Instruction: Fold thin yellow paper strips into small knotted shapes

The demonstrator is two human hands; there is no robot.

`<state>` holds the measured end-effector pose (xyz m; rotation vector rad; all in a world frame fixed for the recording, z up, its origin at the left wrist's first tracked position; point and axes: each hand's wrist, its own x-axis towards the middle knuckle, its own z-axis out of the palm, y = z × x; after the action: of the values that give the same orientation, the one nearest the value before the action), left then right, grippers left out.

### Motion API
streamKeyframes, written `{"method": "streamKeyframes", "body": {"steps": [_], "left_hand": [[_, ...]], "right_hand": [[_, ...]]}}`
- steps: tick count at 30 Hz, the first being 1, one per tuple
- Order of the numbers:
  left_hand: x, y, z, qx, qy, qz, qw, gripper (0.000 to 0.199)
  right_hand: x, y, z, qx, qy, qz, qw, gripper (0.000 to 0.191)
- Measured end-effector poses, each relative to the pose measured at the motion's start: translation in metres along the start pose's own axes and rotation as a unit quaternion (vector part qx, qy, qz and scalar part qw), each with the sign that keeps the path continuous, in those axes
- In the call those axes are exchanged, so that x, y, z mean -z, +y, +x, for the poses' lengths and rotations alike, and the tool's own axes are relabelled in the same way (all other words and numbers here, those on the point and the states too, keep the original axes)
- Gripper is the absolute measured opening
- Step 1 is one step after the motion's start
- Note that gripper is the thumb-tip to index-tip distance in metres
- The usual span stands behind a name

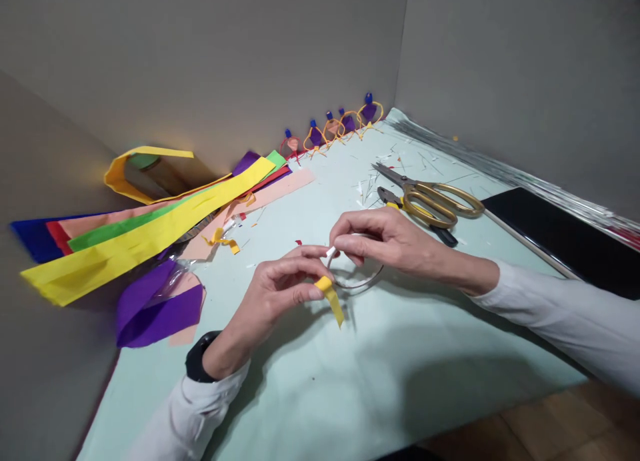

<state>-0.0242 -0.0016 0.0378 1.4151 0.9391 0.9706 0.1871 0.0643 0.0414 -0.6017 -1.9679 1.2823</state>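
My left hand (285, 286) pinches a short yellow strip (331, 301) between thumb and forefinger, its free end hanging down. A thin white wire ring (357, 286) passes close by that strip; whether the two touch I cannot tell. Thumb and fingers of my right hand (385, 240) grip the ring at its white end, to the right of my left fingertips. Both hands are just above the pale green tabletop (380, 354). Beyond my right hand lie large scissors (430, 198) with gold handles and a pair of pliers (390, 198), partly covered by them.
Coloured strips (165, 221) are heaped at the left, beside a purple loop (160, 308). Several small wire figures (316, 136) lean on the back wall. A dark-screened tablet (570, 238) and a bundle of wires (500, 164) lie right. Wire scraps (370, 188) litter the back.
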Motion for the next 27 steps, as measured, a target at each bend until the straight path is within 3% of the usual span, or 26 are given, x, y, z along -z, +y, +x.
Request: {"method": "streamKeyframes", "body": {"steps": [4,9,12,15,19,23,27], "left_hand": [[0.001,-0.002,0.002,0.053,0.072,-0.03,0.996,0.009],[-0.001,0.0,0.002,0.111,0.085,-0.079,0.987,0.009],[-0.002,0.002,0.003,0.121,0.075,-0.081,0.987,0.013],[-0.001,0.003,0.002,0.135,0.065,-0.058,0.987,0.016],[0.001,0.001,0.001,0.134,0.021,-0.025,0.99,0.017],[0.004,-0.002,0.0,0.127,-0.03,-0.001,0.992,0.018],[0.005,-0.005,0.0,0.138,-0.043,-0.018,0.989,0.019]], "right_hand": [[-0.004,0.0,-0.002,0.033,0.115,-0.009,0.993,0.015],[-0.005,0.002,-0.003,0.108,0.136,-0.053,0.983,0.032],[-0.005,0.003,-0.003,0.151,0.117,-0.108,0.976,0.032],[-0.006,0.005,-0.002,0.168,0.054,-0.131,0.976,0.021],[-0.009,0.008,-0.002,0.206,-0.021,-0.138,0.969,0.024],[-0.011,0.01,-0.003,0.219,-0.051,-0.132,0.966,0.028],[-0.012,0.011,-0.004,0.216,-0.071,-0.122,0.966,0.023]]}}
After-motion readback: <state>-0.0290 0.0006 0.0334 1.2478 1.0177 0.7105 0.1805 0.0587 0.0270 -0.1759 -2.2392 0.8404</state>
